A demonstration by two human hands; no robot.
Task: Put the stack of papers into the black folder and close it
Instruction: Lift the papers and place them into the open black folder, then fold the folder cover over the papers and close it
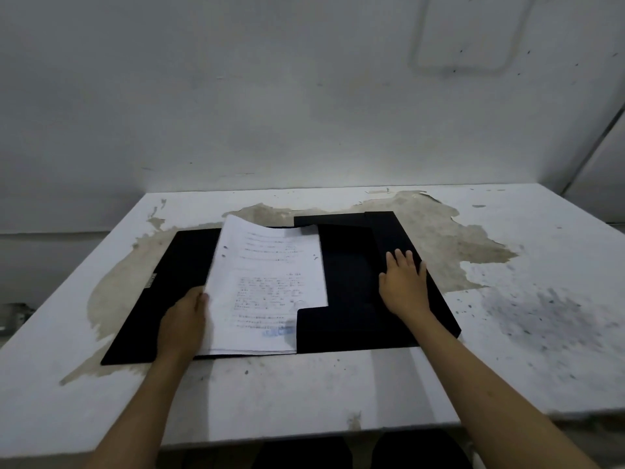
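The black folder [348, 292] lies spread open on the table, its left cover [162, 292] flat and its flaps folded over the right half. The stack of papers [267, 286] is white with printed text and rests on the folder's middle. Its lower right corner is tucked under a black flap, and its far edge curls up. My left hand [184, 319] grips the stack's left edge. My right hand [404, 286] lies flat, fingers spread, pressing on the folder's right flap.
The white table [304, 384] has worn, peeling patches around the folder and dark specks at the right. A stained wall stands close behind it. The table's front edge is near my body.
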